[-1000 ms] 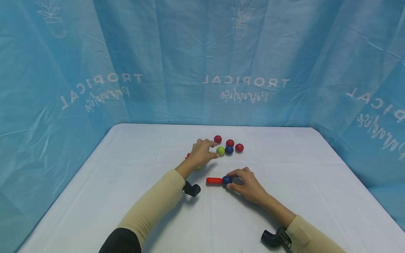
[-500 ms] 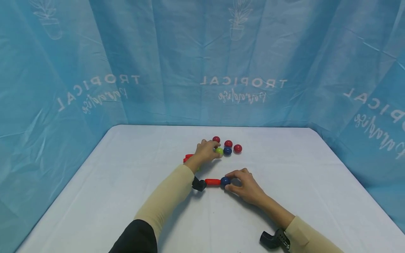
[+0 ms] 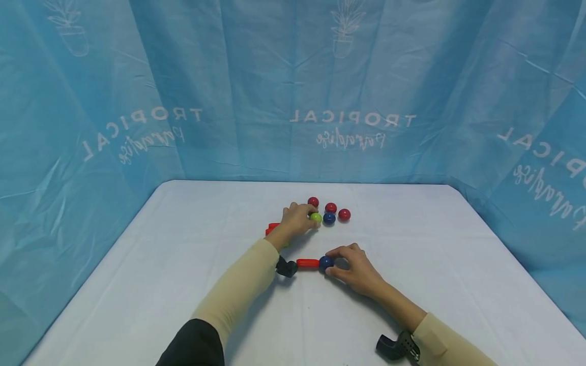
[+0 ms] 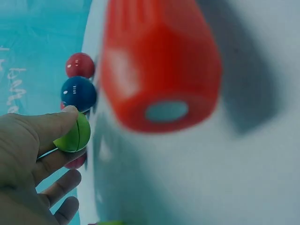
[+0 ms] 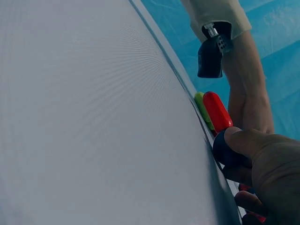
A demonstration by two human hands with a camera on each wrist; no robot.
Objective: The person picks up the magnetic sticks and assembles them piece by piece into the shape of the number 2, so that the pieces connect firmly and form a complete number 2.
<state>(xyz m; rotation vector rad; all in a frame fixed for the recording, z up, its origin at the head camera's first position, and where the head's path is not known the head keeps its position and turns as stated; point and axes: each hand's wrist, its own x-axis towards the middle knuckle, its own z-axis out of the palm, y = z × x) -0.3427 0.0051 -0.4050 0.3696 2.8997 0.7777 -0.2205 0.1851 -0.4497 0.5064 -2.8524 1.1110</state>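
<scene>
My left hand (image 3: 296, 219) pinches a green ball (image 4: 77, 133) between thumb and fingers at the near left of a small group of balls. A blue ball (image 3: 326, 262) is held between the thumb and fingers of my right hand (image 3: 357, 269), close to the table. One end of a red rod (image 3: 308, 263) meets that blue ball; the rod lies to its left. In the left wrist view, a red rod (image 4: 159, 70) looms close to the camera, its end bearing a round pale disc. A second blue ball (image 3: 329, 218) sits just right of the green one.
Red balls (image 3: 344, 215) stand around the second blue ball. Partly behind my left wrist lie more red rods (image 3: 272, 230) and a green piece (image 5: 203, 108). A white cloth (image 3: 206, 218) covers the table, with a blue curtain (image 3: 293, 142) behind it.
My left hand has moved slightly right and its fingers have come onto the green ball, which has shifted a little left. My right hand stays on the blue ball.
</scene>
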